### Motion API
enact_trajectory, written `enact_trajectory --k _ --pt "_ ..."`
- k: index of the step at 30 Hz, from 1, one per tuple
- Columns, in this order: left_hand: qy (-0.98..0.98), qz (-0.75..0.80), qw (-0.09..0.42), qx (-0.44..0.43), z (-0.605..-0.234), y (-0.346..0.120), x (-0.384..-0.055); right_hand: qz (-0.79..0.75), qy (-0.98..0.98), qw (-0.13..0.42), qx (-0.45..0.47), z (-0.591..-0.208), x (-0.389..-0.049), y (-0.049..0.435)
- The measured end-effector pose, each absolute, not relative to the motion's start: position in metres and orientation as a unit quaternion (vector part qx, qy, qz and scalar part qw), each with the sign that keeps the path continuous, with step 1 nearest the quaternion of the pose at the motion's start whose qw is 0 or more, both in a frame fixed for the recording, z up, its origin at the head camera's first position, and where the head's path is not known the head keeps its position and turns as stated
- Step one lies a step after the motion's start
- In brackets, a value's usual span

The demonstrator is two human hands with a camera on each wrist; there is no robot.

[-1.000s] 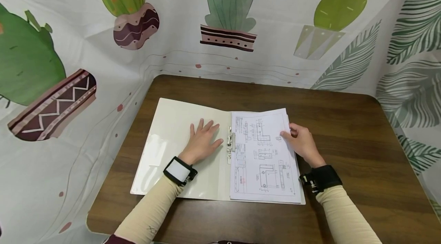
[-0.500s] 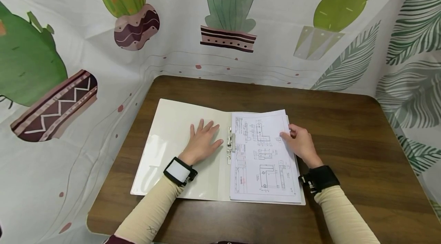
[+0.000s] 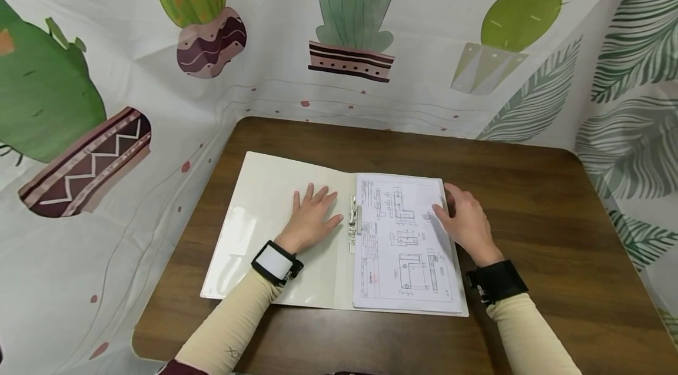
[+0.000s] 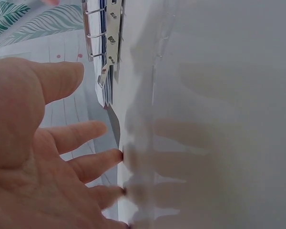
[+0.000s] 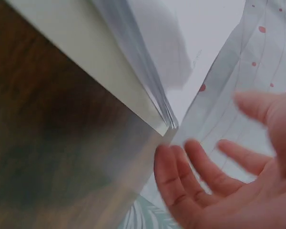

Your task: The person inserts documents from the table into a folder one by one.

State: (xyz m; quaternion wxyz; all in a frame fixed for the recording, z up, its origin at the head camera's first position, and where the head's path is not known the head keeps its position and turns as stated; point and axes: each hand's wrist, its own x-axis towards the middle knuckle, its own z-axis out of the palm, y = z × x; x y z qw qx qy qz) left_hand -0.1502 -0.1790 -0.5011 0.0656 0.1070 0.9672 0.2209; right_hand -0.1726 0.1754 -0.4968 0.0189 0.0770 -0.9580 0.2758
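Observation:
An off-white ring binder (image 3: 259, 198) lies spread on the table. On its right half is a stack of papers (image 3: 389, 281), the top sheet printed with technical drawings. A metal ring mechanism (image 3: 352, 225) runs along the stack's left edge. My left hand (image 3: 309, 219) rests on the left cover with fingers spread; in the left wrist view its fingertips touch the cover. At the stack's upper right edge is my right hand (image 3: 468, 225), thumb over the top sheet. The right wrist view shows its fingers (image 5: 169, 174) relaxed, apart from the paper corner, with nothing between them.
The dark wooden table (image 3: 535, 204) extends around the binder. Behind it hangs a white cloth (image 3: 275, 27) printed with cacti and leaves, which also covers both sides. Black bands (image 3: 498, 281) with cameras sit on both wrists.
The top sheet's raised upper right corner has dropped flat onto the stack. My right hand has let go of it, its fingers loosening. The left hand has stayed in place.

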Motion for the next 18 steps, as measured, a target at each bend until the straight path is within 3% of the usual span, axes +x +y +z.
enact_trajectory --k 8,18 --pt "0.968 0.216 0.067 0.112 -0.502 -0.178 -0.155 0.254 -0.944 -0.021 0.21 -0.504 -0.159 0.162" --pt "0.97 0.205 0.068 0.114 -0.503 -0.171 -0.16 0.223 -0.937 -0.087 0.255 -0.511 -0.147 0.158"
